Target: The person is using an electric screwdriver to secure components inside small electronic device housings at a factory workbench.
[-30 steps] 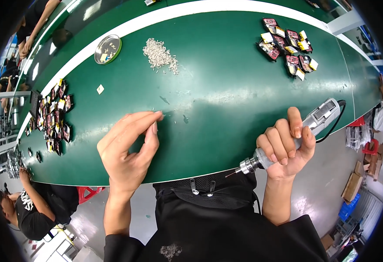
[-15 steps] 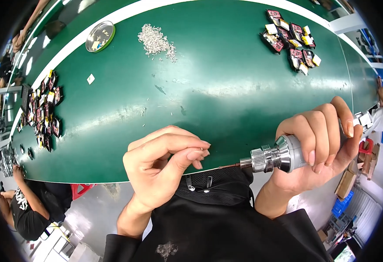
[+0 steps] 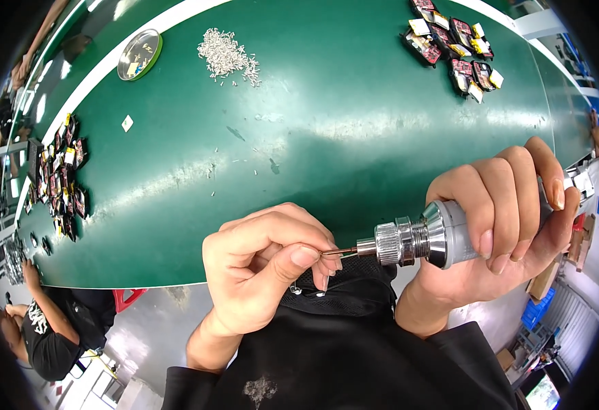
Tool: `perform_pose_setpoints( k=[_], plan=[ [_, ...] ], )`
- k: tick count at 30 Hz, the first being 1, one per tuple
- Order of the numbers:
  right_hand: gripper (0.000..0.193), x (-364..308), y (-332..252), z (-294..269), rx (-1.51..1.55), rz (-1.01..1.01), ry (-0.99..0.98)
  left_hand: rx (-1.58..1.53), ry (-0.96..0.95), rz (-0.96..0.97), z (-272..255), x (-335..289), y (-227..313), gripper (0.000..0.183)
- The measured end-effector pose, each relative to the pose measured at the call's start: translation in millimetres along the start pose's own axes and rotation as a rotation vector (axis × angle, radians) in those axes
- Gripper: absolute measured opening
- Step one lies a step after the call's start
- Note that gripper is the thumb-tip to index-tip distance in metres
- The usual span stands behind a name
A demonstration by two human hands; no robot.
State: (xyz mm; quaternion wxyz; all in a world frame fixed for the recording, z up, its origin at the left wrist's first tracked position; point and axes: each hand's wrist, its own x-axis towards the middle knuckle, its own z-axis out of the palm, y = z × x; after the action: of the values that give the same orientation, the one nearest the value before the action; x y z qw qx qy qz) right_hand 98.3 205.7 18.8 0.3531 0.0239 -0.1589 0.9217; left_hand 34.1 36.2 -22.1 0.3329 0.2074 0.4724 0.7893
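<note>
My right hand (image 3: pixel 501 225) is wrapped around the grey body of an electric screwdriver (image 3: pixel 422 239), fingers curled over the top, thumb underneath. The tool lies sideways, near the table's front edge and above my lap, its ribbed metal collar and thin bit (image 3: pixel 340 252) pointing to my left. My left hand (image 3: pixel 262 263) is closed in a pinch, thumb and fingers meeting right at the tip of the bit. Can't tell if there's a screw between the fingertips, too small and hidden. Both hands are off the table, held in front of my black shirt (image 3: pixel 340 348).

The green table (image 3: pixel 354 116) stretches ahead. A pile of small silver screws (image 3: pixel 226 55) lies far left of centre, with a few loose ones scattered nearer to me. A round metal dish (image 3: pixel 139 53) sits just left of the pile, by the table's white edge. A cluster of small dark parts with red and yellow bits (image 3: pixel 453 44) lies at the far right. Another bunch of the same parts (image 3: pixel 64 174) lies along the left end. A small white scrap (image 3: pixel 127 123) lies between the dish and the left bunch. A seated person in black (image 3: pixel 53 328) is at lower left, beyond the table's end.
</note>
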Motion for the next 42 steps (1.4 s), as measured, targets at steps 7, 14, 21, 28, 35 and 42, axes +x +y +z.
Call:
perform_pose_setpoints(
  k=[7, 14, 21, 28, 35, 42],
  plan=[
    [0.015, -3.0, -4.5, -0.8, -0.105, -0.018, -0.076, 0.425, 0.021, 0.159, 7.6, 2.6, 0.5, 0.020],
    [0.016, -4.8, -5.5, -9.3, -0.109, -0.002, -0.073, 0.775, 0.045, 0.412, 10.6, 4.6, -7.5, 0.012],
    [0.018, -3.2, -9.6, -18.3, -0.031, 0.038, -0.035, 0.756, -0.092, 0.430, 8.7, 8.0, -10.1, 0.012],
    [0.021, 0.3, -6.3, -25.9, -0.022, 0.026, -0.023, 0.882, -0.122, 0.431, 5.7, 19.2, -3.8, 0.049],
    [0.019, -11.9, 5.8, -42.9, -0.103, 0.016, 0.211, 1.266, 0.108, 0.360, -51.4, 59.2, 57.1, 0.032],
    [0.016, -20.0, 5.2, -51.8, -0.064, 0.029, 0.204, 1.797, 0.377, 0.275, -127.4, 194.6, 109.2, 0.021]
  ],
)
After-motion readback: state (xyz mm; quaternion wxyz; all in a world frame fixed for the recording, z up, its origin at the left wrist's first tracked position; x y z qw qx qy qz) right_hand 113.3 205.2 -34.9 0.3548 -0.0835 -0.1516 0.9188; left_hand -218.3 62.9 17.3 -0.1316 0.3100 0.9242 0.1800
